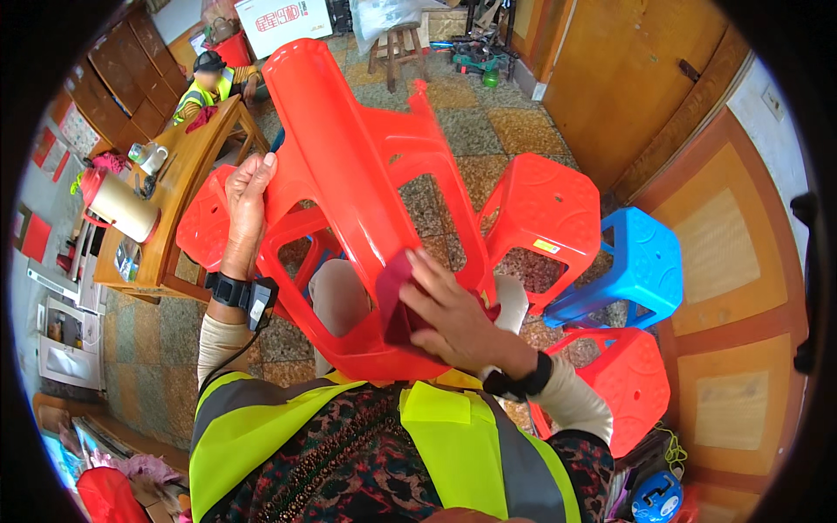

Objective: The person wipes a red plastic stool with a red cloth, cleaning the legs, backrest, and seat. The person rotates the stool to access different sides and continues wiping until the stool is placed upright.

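A red plastic stool (pixel 343 170) lies tilted across my lap, one broad side facing up and its legs spread around openings. On its left, my left hand (pixel 248 186) grips the edge, thumb uppermost and the other fingers partly hidden. My right hand (pixel 451 314) lies over a dark red cloth (pixel 394 294), pressing it against the lower part of the stool near my body. Its fingers look slightly blurred. Both wrists wear black straps. Beneath the stool, my knees show through the openings.
On the right stand a red stool (pixel 556 196), a blue stool (pixel 644 261) and another red stool (pixel 621 386). A further red stool (pixel 206 219) is beside the wooden table (pixel 176 196), which bears a thermos flask (pixel 124 206). A person (pixel 206 88) in a vest sits beyond. A wooden stool (pixel 397 49) stands ahead.
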The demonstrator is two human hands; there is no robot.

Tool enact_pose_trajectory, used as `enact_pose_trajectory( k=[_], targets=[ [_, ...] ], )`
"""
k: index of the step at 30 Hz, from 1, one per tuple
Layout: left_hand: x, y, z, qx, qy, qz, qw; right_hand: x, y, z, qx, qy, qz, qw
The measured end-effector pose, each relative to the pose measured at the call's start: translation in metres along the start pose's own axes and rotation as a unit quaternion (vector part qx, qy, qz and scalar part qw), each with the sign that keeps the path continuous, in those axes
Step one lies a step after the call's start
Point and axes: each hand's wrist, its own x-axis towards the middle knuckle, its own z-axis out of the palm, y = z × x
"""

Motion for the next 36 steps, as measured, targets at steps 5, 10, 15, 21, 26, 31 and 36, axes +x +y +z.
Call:
enact_pose_trajectory(
  k=[5,10,15,21,26,31,36],
  targets=[
    [-0.001,0.002,0.011,-0.013,0.064,-0.001,0.998,-0.027,-0.012,0.006,-0.015,0.024,-0.026,0.999],
    [-0.001,0.012,0.029,-0.077,0.131,0.008,0.988,-0.023,-0.025,0.009,-0.022,0.109,0.091,0.99],
    [0.029,-0.002,0.048,-0.03,0.013,0.052,0.998,-0.022,-0.041,0.031,-0.03,0.063,0.127,0.989],
    [0.053,0.034,0.095,0.089,0.017,0.006,0.996,-0.016,-0.035,0.042,-0.083,0.068,0.128,0.986],
    [0.03,0.074,0.114,0.044,0.025,-0.01,0.999,-0.015,-0.033,0.025,-0.154,0.01,0.076,0.985],
    [0.02,0.074,0.109,-0.019,0.019,0.003,1.0,-0.001,-0.01,-0.025,-0.199,0.195,0.038,0.96],
    [0.021,0.069,0.107,0.002,0.013,0.008,1.0,0.057,-0.004,-0.07,-0.116,0.352,0.032,0.928]
  ],
)
